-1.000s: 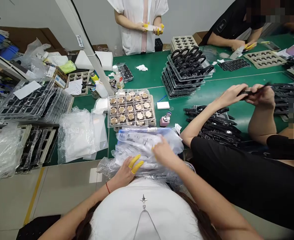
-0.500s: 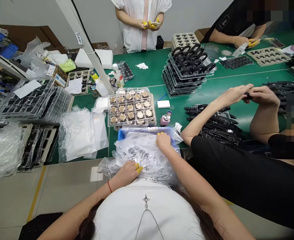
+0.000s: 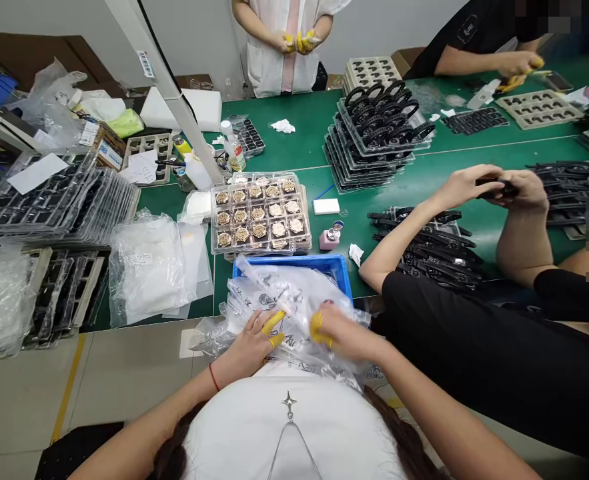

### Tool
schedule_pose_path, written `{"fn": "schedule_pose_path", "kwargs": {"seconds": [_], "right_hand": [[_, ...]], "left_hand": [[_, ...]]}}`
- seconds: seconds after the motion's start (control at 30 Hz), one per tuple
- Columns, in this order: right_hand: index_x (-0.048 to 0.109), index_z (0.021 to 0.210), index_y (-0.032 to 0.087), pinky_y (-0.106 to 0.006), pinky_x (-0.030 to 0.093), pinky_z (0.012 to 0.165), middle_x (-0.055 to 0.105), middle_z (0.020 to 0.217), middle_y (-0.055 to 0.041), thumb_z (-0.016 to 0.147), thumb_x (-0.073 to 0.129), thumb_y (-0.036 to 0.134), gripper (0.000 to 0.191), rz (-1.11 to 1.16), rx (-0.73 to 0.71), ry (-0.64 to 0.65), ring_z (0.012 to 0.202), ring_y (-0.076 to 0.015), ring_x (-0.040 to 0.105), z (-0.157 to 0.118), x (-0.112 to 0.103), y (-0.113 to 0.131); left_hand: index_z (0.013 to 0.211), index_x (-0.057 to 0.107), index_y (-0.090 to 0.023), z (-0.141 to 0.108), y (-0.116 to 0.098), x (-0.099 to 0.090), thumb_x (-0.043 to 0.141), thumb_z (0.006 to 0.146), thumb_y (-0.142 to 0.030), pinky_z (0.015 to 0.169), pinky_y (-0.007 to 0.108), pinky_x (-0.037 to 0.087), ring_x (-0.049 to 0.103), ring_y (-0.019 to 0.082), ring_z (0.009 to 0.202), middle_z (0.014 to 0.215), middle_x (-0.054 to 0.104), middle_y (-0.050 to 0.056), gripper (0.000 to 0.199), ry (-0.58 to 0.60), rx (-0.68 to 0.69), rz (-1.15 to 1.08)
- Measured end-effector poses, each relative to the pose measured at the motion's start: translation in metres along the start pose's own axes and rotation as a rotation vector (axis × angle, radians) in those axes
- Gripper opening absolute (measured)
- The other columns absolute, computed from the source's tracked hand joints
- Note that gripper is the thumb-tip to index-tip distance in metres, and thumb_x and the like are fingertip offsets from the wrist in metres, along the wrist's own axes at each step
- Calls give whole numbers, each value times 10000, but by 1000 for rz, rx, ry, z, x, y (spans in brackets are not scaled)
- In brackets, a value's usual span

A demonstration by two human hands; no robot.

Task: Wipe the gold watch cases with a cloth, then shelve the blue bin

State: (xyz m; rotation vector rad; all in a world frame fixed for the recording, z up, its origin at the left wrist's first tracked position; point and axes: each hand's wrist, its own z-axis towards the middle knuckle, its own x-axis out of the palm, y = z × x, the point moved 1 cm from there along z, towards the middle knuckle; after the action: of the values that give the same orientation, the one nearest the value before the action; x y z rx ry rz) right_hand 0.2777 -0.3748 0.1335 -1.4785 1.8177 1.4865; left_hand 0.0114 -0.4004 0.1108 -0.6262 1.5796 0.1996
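Observation:
A heap of clear plastic bags [image 3: 294, 300] with dark round parts inside fills a blue bin [image 3: 341, 267] at the table's near edge. My left hand [image 3: 251, 343], with yellow finger cots, rests on the heap's near left side. My right hand [image 3: 341, 333], also in yellow cots, pinches a bag on the heap's right side. Just beyond the bin sits a clear tray of gold round parts [image 3: 259, 215].
A neighbour's arms [image 3: 414, 227] reach over black straps [image 3: 434, 253] on my right. Stacked trays of black parts [image 3: 374, 137] stand mid-table, clear trays [image 3: 54, 200] and plastic bags [image 3: 149, 267] at left. A pink bottle [image 3: 330, 239] and a white block [image 3: 326, 207] are near the bin.
My right hand has pulled back from the far edge of the heap toward me and now grips a bag. The bin's blue rim has come into sight. My left hand has stayed in place.

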Motion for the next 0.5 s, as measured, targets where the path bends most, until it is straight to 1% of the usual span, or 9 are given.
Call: {"fn": "schedule_pose_path", "kwargs": {"seconds": [0.07, 0.13, 0.2, 0.3, 0.33, 0.37, 0.43, 0.47, 0.5], "right_hand": [[570, 1200, 170, -413, 543, 854, 596, 1211, -91, 934, 562, 339, 315, 39, -136, 170, 1014, -207, 619, -17, 7, 16], [580, 1168, 158, -405, 539, 839, 610, 1170, -85, 931, 563, 357, 311, 73, -257, 329, 986, -199, 622, -26, 11, 29], [621, 1057, 151, -394, 508, 854, 650, 1041, -55, 918, 575, 343, 242, 101, -368, 474, 918, -179, 624, -25, 13, 38], [644, 767, 159, -394, 417, 907, 636, 714, 18, 817, 625, 207, 72, 100, -458, 644, 737, -156, 595, -14, 18, 48], [631, 698, 167, -385, 396, 907, 610, 639, 38, 762, 631, 154, 66, 93, -462, 688, 681, -146, 575, -10, 20, 51], [622, 658, 173, -367, 389, 889, 594, 595, 53, 709, 634, 116, 77, 87, -459, 727, 636, -136, 559, -6, 21, 53], [639, 655, 188, -307, 409, 804, 603, 577, 71, 646, 653, 97, 93, 84, -434, 784, 586, -121, 550, 2, 21, 54], [662, 687, 202, -274, 420, 757, 630, 605, 75, 646, 669, 113, 98, 85, -411, 789, 591, -119, 564, 6, 18, 51], [685, 738, 214, -251, 429, 722, 664, 660, 69, 669, 682, 144, 99, 80, -374, 767, 619, -121, 586, 11, 15, 47]], "left_hand": [[1238, 559, -225, 1, 3, -3, 546, 891, -208, 1152, 579, 98, 187, 340, 1424, 1408, 456, 97, 348, -32, 107, 15], [1254, 548, -224, 3, 5, -6, 526, 901, -211, 1167, 588, 63, 167, 327, 1438, 1366, 490, 97, 354, -59, 206, -2], [1265, 537, -217, 6, 8, -13, 527, 910, -252, 1180, 549, 124, 235, 305, 1414, 1333, 510, 104, 356, -114, 246, -70], [1279, 529, -208, 17, 15, -34, 529, 914, -429, 1166, 465, 232, 372, 273, 1324, 1300, 534, 111, 427, -177, 265, -187], [1298, 520, -215, 25, 19, -42, 515, 910, -490, 1164, 465, 227, 375, 279, 1322, 1332, 517, 115, 475, -143, 259, -205], [1326, 503, -226, 34, 22, -48, 496, 906, -538, 1169, 486, 195, 349, 297, 1345, 1390, 478, 118, 523, -65, 236, -210], [1358, 486, -243, 54, 31, -51, 473, 903, -575, 1164, 543, 133, 268, 344, 1403, 1472, 412, 112, 563, 204, 89, -206], [1367, 478, -240, 64, 35, -47, 488, 892, -582, 1152, 559, 147, 291, 351, 1396, 1460, 437, 118, 585, 368, -29, -207], [1360, 490, -212, 73, 38, -41, 500, 890, -566, 1112, 588, 212, 393, 367, 1332, 1389, 514, 151, 589, 458, -102, -203]]}}
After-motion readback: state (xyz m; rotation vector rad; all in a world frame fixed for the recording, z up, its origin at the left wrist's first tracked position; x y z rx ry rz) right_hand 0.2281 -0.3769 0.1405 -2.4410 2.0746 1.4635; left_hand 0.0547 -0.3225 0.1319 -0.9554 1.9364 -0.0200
